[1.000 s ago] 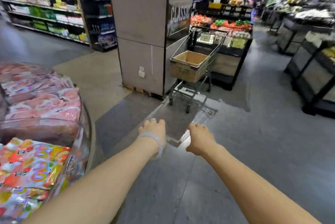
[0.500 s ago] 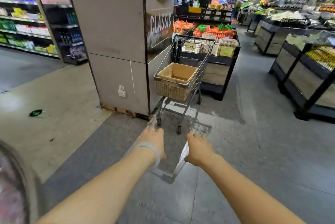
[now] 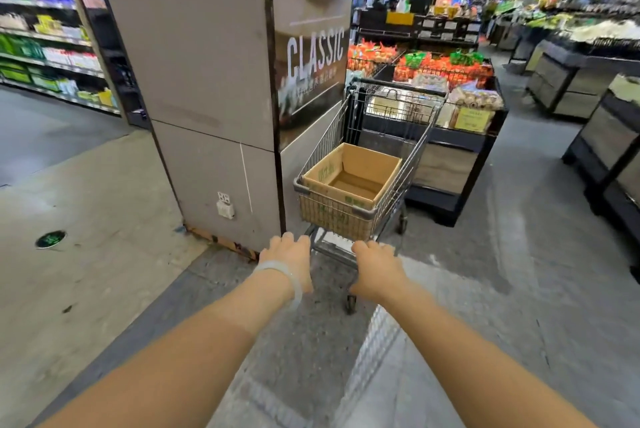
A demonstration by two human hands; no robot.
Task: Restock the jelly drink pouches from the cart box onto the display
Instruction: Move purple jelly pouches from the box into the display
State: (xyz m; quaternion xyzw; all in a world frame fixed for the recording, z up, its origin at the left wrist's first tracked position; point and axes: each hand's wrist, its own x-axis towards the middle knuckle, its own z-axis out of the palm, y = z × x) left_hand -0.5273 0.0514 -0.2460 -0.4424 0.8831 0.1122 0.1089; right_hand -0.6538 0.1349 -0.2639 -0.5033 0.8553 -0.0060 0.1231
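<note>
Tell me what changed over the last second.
The view turned from the pouch display, now out of frame, and closed on the cart. The left hand and right hand stayed outstretched, holding nothing. The box stayed in the cart, no pouches visible inside.

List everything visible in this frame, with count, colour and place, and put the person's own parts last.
shopping cart: one, grey wire, centre, beside the pillar
cardboard box: one, brown, open, in the cart basket; no pouches visible inside
pillar: one, grey, with a CLASSIC poster on its right face
wall socket: one, white, low on the pillar
produce stand: one, black, behind the cart, red and green goods
shelving: left background, blurred packs
floor marker: one, green, round, left floor
left hand: pale bracelet at wrist, reaching toward cart
right hand: reaching toward cart
</note>
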